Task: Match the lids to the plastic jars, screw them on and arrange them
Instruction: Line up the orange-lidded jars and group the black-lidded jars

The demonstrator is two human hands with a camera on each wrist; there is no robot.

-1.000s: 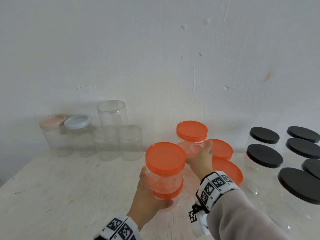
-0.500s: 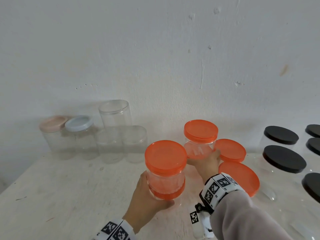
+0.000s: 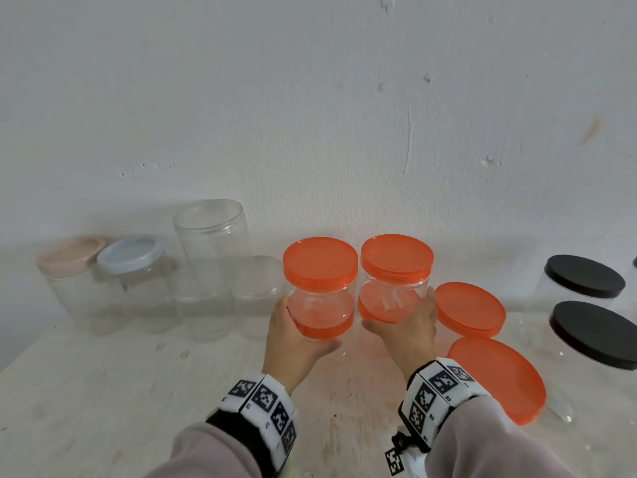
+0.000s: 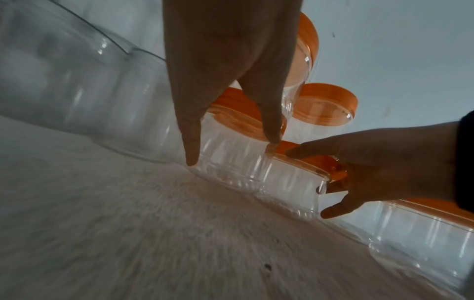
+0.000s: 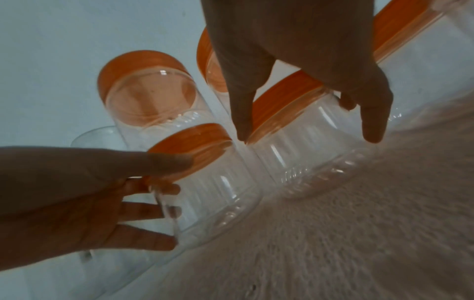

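Note:
Two stacks of clear plastic jars with orange lids stand side by side near the wall, each one jar on another. My left hand (image 3: 296, 334) grips the left stack (image 3: 320, 291) low down, its fingers (image 4: 191, 146) wrapped round the lower jar (image 4: 231, 172). Round the lower jar (image 5: 307, 154) of the right stack (image 3: 396, 281) curls my right hand (image 3: 405, 327), thumb by its orange lid. Both stacks look to be resting on the table (image 3: 103, 391) and nearly touch.
Two more orange-lidded jars (image 3: 468, 308) (image 3: 496, 377) stand right of my right hand, with black-lidded jars (image 3: 584, 276) beyond. At the left by the wall stand clear jars: one with a pink lid (image 3: 70, 253), one with a blue lid (image 3: 129, 253), a tall one (image 3: 212, 236).
My left hand has carried its stack away from me and to the right, up beside the right stack. The right hand has stayed on its stack.

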